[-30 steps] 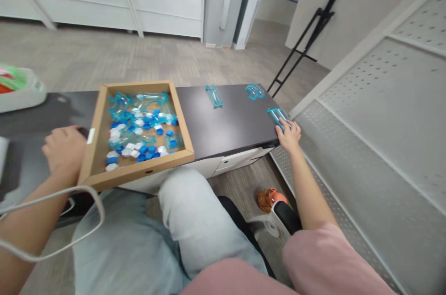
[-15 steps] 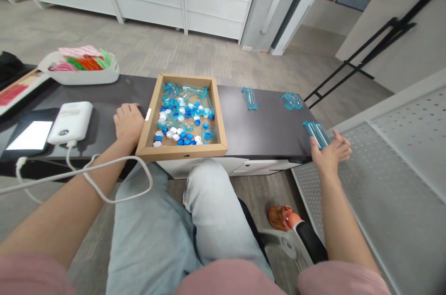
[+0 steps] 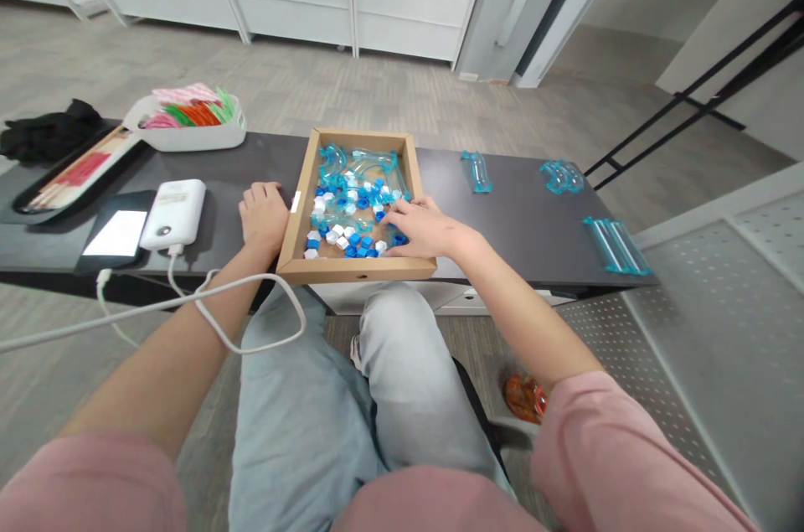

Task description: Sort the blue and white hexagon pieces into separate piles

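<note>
A shallow cardboard box [image 3: 297,214] sits on the dark table [image 3: 515,222], filled with several clear blue tube pieces [image 3: 342,159] and small blue and white hexagonal caps [image 3: 348,239]. My right hand [image 3: 422,228] reaches into the box's near right corner, with its fingers stretched over the caps and nothing clearly held. Palm down on the table lies my left hand [image 3: 264,214], touching the box's left wall. Three clear blue tube pieces lie on the table to the right: one [image 3: 476,172], a second [image 3: 562,177], and a third [image 3: 615,245] by the right edge.
Left of the box lie a white power bank [image 3: 172,214] with a cable [image 3: 251,302], a phone [image 3: 119,233], a white bin of coloured strips [image 3: 188,120], a tray of sticks [image 3: 75,172] and black cloth [image 3: 50,134]. A perforated metal panel [image 3: 722,314] stands to the right.
My right hand left the tube piece at the table's right edge and moved left into the box. The view swung left. My left hand stayed beside the box.
</note>
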Tool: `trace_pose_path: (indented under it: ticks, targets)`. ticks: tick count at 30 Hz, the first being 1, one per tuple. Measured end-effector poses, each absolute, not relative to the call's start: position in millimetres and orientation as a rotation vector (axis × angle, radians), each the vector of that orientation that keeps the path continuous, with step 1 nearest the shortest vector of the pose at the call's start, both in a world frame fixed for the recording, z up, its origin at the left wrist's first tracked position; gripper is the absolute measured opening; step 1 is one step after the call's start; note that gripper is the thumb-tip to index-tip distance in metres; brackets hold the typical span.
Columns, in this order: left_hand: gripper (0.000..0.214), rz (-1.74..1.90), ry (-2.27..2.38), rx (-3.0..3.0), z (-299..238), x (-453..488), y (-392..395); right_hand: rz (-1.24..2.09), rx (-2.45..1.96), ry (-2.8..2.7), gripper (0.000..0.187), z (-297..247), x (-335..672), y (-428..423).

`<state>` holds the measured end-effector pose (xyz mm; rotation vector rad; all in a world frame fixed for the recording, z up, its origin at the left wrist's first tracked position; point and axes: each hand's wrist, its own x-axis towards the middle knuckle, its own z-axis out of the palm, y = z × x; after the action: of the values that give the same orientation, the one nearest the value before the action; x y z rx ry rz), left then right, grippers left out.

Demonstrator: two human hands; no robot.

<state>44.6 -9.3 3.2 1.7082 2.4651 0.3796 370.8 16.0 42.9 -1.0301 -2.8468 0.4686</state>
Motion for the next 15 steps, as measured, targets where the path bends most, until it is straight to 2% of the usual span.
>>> trace_pose_path:
  ticks: [7, 11, 15]
  targets:
    - [0.059, 0.480, 2.557, 1.725, -13, 42, -2, 0.555, -0.968, -2.716, 0.038, 26, 374, 22]
    - [0.060, 0.497, 2.557, 1.713, -12, 42, -2, 0.706, -0.902, -2.509, 0.041, 31, 381, 18]
    - [0.066, 0.448, 2.487, 1.717, -4, 43, -6, 0.694, -0.929, -2.079, 0.048, 22, 403, 24]
